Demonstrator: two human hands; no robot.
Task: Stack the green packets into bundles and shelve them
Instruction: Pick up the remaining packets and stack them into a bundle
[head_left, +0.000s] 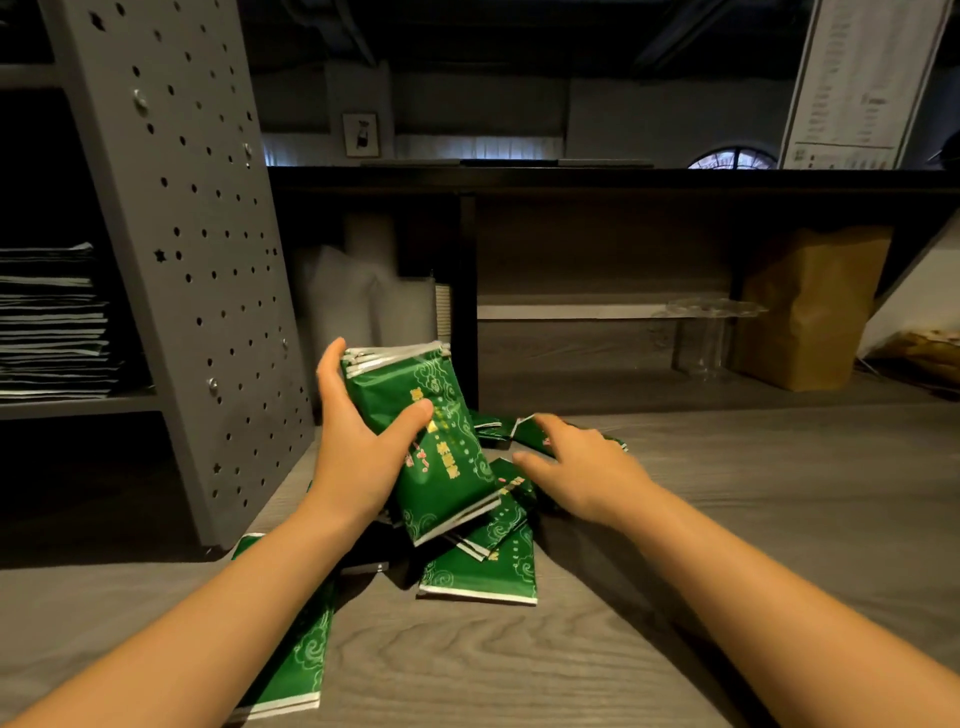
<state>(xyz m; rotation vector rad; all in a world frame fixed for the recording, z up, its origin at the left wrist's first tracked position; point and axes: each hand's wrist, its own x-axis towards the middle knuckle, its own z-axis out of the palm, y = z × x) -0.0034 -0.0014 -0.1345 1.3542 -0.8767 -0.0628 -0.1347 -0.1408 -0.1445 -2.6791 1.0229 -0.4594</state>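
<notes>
My left hand (358, 447) grips a tilted bundle of several green packets (447, 467), thumb across its printed face and fingers behind it. Under the bundle more green packets (483, 571) lie loose on the wooden floor (727, 493). My right hand (582, 467) rests palm down on a loose green packet (530, 434) to the right of the bundle, fingers bent over it. Another green packet (301, 660) lies under my left forearm. On the grey shelf unit (192, 260) at the left sits a stack of flat packets (52, 322).
A dark low shelf (597, 179) stands behind the pile. It holds a brown paper bag (810, 312), clear plastic cups (701, 332) and white foam rolls (374, 291). A printed white sheet (862, 78) leans at the top right.
</notes>
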